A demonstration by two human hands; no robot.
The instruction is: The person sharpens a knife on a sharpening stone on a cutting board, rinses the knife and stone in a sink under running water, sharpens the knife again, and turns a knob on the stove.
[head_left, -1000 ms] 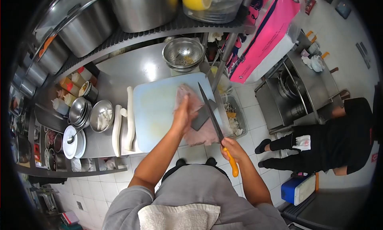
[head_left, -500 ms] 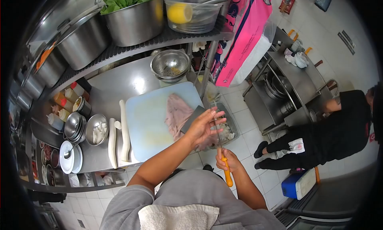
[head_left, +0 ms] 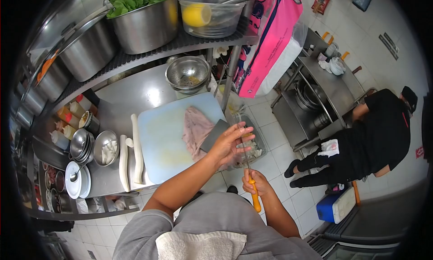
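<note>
My right hand [head_left: 257,183] is wrapped round the yellow handle of a sharpening steel [head_left: 254,199], whose thin shaft points up past my left hand [head_left: 232,143]. The left fingers are spread beside that shaft; whether they touch it I cannot tell. Partly under the left hand, a dark grey flat blade [head_left: 213,137] lies over a pale pink piece of meat or skin [head_left: 195,127]. Both are on the white cutting board [head_left: 158,120]. Past my left fingers, a clear tub [head_left: 257,145] holds whitish pieces.
Two long white peeled stalks [head_left: 137,151] lie left of the board, near a metal bowl [head_left: 107,148] of white pieces. A colander [head_left: 188,74] stands behind it. Overhead, a shelf [head_left: 135,63] carries pots. At right, a person in black [head_left: 383,129] bends by a steel table [head_left: 331,81].
My hands and the steel have kept nearly the same pose. The whole view has shifted slightly. The person at right has moved, and their head and cap now show.
</note>
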